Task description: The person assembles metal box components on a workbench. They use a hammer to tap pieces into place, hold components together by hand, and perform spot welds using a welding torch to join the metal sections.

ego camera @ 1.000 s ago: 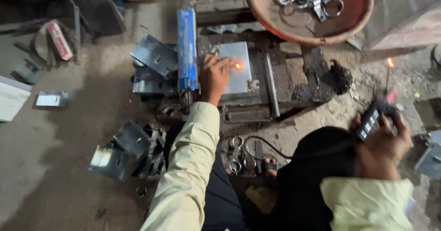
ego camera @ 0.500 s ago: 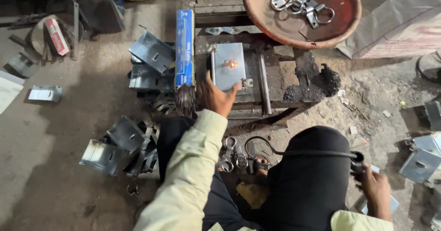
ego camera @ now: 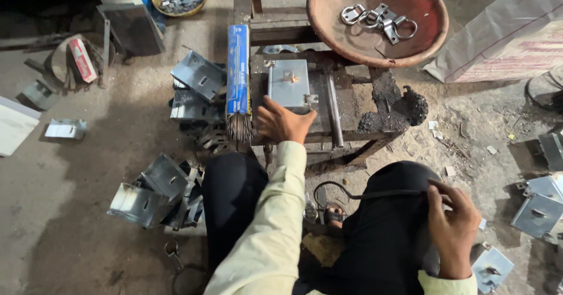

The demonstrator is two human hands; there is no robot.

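Head camera looks steeply down, fairly near.

floor point(ego camera: 88, 172): dusty grey concrete (scrap-strewn) | workbench point(ego camera: 375, 110): low, sooty

A grey plate point(ego camera: 288, 82) is lying by a blue box point(ego camera: 238, 71); a rust-red bowl point(ego camera: 352, 37) is holding silver rings point(ego camera: 380, 18).
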